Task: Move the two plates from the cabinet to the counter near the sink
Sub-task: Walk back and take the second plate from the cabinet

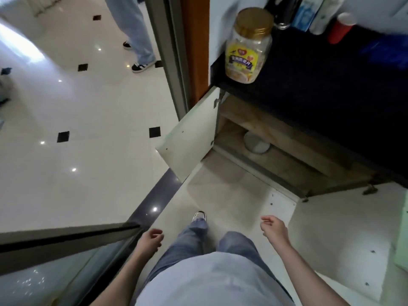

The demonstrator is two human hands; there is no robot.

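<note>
While the left hand [150, 239] and right hand [272, 226] hang loosely curled, empty, one white plate [257, 144] shows inside the cabinet [298, 156].

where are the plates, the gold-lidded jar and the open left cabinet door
plates [257, 144]: head view, on the white top surface that shows
gold-lidded jar [248, 51]: head view, middle of its body
left cabinet door [194, 133]: head view, middle of its inner face

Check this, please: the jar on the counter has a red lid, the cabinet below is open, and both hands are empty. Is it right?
One detail is wrong. The head view shows the jar on the counter with a gold lid, not red. The cabinet below is open, and the left hand and right hand are empty.
</note>
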